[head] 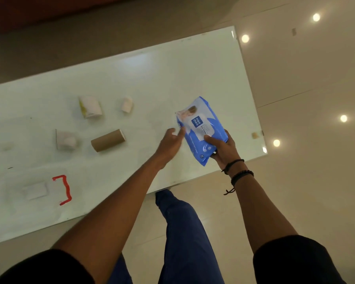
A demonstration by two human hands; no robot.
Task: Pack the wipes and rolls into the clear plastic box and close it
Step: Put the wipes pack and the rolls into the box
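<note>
My right hand (223, 148) grips the lower end of a blue and white pack of wipes (200, 128), held above the right part of the white table (152, 78). Just left of the pack hovers my left hand (171, 141), fingers apart, fingertips at the pack's edge. A brown cardboard roll (108, 140) lies on its side mid-table. A white roll (67, 140) lies left of it. Farther back sit a white wrapped roll with a yellow edge (90, 107) and a small white roll (127, 104). No clear plastic box can be made out.
A red bracket mark (64, 189) is on the table near its front edge, with a faint white flat item (36, 190) beside it. The table's right edge is close to my right hand. Glossy floor with light reflections surrounds the table; my blue trouser leg (182, 232) stands below.
</note>
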